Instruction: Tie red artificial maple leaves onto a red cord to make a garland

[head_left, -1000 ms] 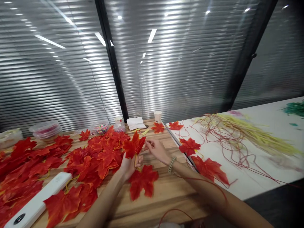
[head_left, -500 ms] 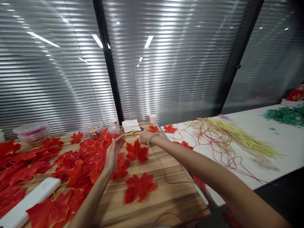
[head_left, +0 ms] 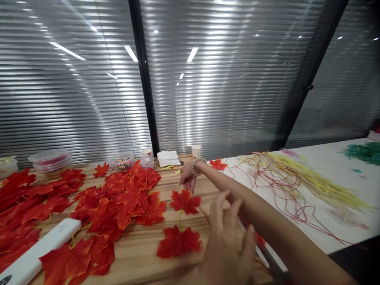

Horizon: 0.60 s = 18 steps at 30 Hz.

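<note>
Slatted blinds [head_left: 74, 99] rise beyond both hands; under the hands lies the wooden desk [head_left: 139, 245], and to the right of them a white table [head_left: 323, 152]; a large heap of red leaves [head_left: 130, 200] spreads to the left of both hands, with a long white device [head_left: 44, 249] on its near side; yellow strands [head_left: 320, 178] and tangled red cord [head_left: 276, 180] lie on the white table, well to the right of the right hand; the left hand [head_left: 227, 237], blurred and nearest the camera, is raised with its fingers spread and holds nothing that shows; the right hand [head_left: 188, 178], beyond it, has its fingers bent downward and partly together at the upper edge of the far maple leaf [head_left: 185, 202], though whether they grip it I cannot tell; the near maple leaf [head_left: 178, 242] lies left of the left hand, with a yellow stem [head_left: 179, 221] between the two leaves; stacked clear tubs [head_left: 50, 160] stand far left of the right hand, white paper [head_left: 168, 158] just beyond it to the left, a paper cup [head_left: 196, 151] behind it; a beaded bracelet [head_left: 197, 166] circles its wrist.
</note>
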Available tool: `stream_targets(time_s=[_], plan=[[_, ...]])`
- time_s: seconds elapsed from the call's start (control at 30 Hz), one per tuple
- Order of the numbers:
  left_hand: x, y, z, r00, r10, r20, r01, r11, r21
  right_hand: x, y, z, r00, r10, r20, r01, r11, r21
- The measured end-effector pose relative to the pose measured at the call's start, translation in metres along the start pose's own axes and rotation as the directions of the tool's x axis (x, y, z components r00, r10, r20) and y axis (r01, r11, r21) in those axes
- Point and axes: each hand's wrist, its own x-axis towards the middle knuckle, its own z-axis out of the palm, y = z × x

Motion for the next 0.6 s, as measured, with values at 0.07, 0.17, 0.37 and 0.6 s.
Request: stream_targets(time_s=[0.07, 0.17, 0.37, 0.6], plan=[[-0.002, 0.003, 0.003, 0.996, 0.067, 0.063, -0.066, 0.998, -0.016, 0.000, 0.002, -0.004, 0.999, 0.035, 0.040, -0.035, 0.999, -0.002], [0.007, 0.001, 0.001, 1.000, -0.016, 0.016, 0.016, 1.000, -0.002, -0.001, 0.005, -0.006, 0.997, 0.037, 0.065, -0.037, 0.999, 0.004], [-0.009, 0.012, 0.002, 0.996, -0.070, 0.048, 0.072, 0.996, -0.046, -0.005, 0.007, -0.004, 0.993, 0.038, 0.112, -0.038, 0.999, -0.003], [-0.003, 0.006, -0.004, 0.997, 0.037, 0.071, -0.041, 0.998, 0.046, -0.008, 0.007, -0.008, 0.991, 0.027, 0.131, -0.025, 0.999, -0.021]])
